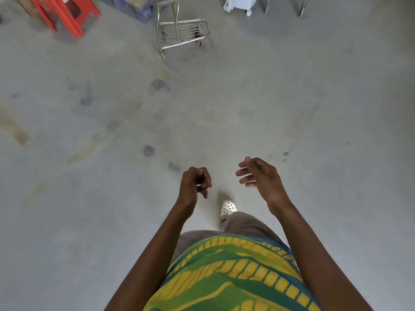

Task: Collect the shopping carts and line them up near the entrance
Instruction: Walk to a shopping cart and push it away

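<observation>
Shopping cart (182,33) not yet in hand. Left hand (195,182) raised, fingers curled in, holding nothing. Right hand (260,176) open, fingers loose and spread, also empty. Just below them, a white clog (228,207) on the concrete floor (112,131). Dark blotches ahead of the left hand, wet or dry I cannot tell: possible slip. Cart stands well ahead of both hands, only its lower frame visible, handle out of view. Red stool (65,14) sits to its left, so a crooked or one-handed push could swing the cart into it.

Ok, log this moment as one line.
left hand: curled, empty | right hand: open, empty | shopping cart: ahead, untouched | red stool: left of cart
</observation>
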Demonstrator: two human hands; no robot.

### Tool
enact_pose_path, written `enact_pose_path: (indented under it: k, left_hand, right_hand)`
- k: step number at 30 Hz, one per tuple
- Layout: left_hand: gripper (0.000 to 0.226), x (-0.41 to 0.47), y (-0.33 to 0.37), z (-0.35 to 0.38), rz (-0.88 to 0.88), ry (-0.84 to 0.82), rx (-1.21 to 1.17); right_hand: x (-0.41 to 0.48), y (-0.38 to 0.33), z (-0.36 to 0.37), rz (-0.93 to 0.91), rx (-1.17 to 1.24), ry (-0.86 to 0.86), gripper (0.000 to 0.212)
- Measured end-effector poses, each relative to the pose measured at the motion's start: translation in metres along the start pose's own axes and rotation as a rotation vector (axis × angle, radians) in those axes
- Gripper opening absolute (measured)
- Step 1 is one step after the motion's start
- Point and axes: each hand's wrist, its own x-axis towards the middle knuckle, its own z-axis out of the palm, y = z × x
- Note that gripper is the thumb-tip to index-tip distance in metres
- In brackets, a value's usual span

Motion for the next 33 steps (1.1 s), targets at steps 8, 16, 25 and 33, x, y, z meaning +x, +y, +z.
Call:
enact_pose_path:
  k: [8,16,25,33]
  left_hand:
    - [0.048,0.166,0.07,-0.051,-0.056,0.246,-0.111]
    - [0.052,0.393,0.13,-0.149,-0.132,0.308,-0.119]
    - [0.049,0.613,0.28,-0.266,-0.018,0.347,0.046]
    - [0.039,0.817,0.33,-0.353,-0.107,0.322,-0.036]
  right_hand:
    - [0.185,-0.163,0.044,-0.127,-0.133,-0.134,0.033]
    - [0.375,-0.215,0.151,0.053,-0.096,-0.124,0.03]
    - [0.556,-0.384,0.262,-0.069,-0.112,-0.13,0.023]
    - [0.774,-0.47,0.361,-0.002,-0.084,-0.174,0.019]
